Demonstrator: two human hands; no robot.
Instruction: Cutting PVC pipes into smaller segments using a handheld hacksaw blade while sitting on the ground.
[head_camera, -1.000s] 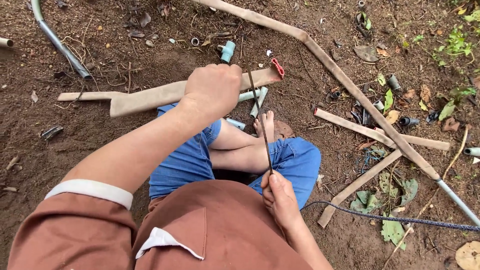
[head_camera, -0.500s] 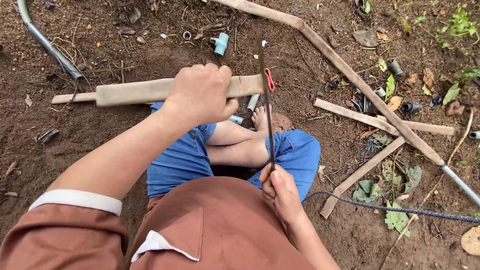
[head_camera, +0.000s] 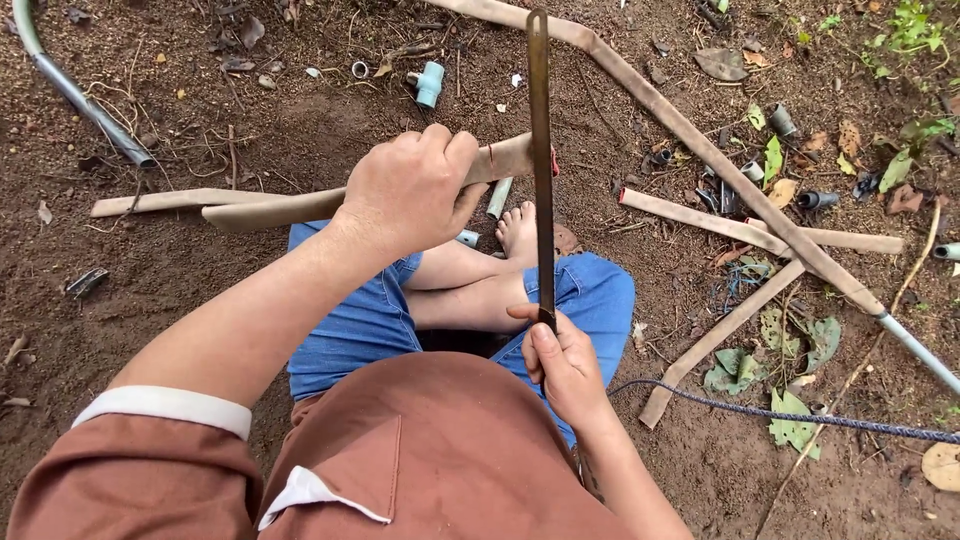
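Hacksaw (head_camera: 540, 150) is standing upright across a muddy pipe (head_camera: 300, 203), above the person's crossed legs; the right hand (head_camera: 565, 365) is clenching its handle, while the left hand (head_camera: 415, 190) is gripping the pipe tightly

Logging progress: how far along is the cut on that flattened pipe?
Done: several cut strips lie on the soil. In hand: left hand grips the flattened tan pipe; right hand holds the saw blade across its end. Left: the piece is not severed; cut depth unclear.
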